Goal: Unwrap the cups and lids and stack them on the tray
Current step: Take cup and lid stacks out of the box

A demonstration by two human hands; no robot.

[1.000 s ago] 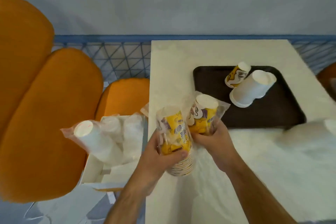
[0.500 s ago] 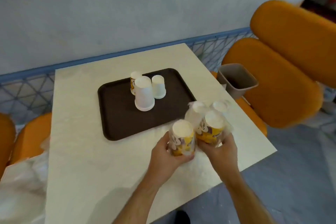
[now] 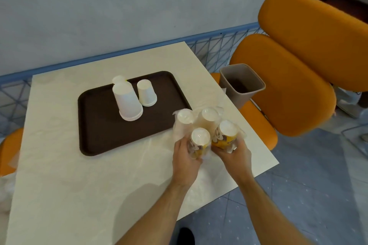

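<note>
**Wrapped cup stacks set down beside the tray**

Since half a second ago, both hands have brought their wrapped stacks a little nearer the tray's near right corner, and two more wrapped stacks now show clearly just behind them. Curled around a plastic-wrapped yellow printed cup stack (image 3: 199, 143), the left hand (image 3: 186, 158) grips it upright on the table (image 3: 79, 185). Right hand (image 3: 237, 154) holds a second wrapped yellow stack (image 3: 224, 135) the same way, the two stacks touching. Behind them stand two wrapped pale stacks (image 3: 199, 118), possibly plain white cups, though the film blurs them. On the brown tray (image 3: 103, 137) sit unwrapped cups upside down: a tall white stack (image 3: 127, 101), a shorter white stack (image 3: 146, 93) just beside it, and another cup (image 3: 118, 79) mostly hidden behind. A grey bin (image 3: 242, 83) rests on the orange seat (image 3: 288, 89) off the table's right edge.
</note>
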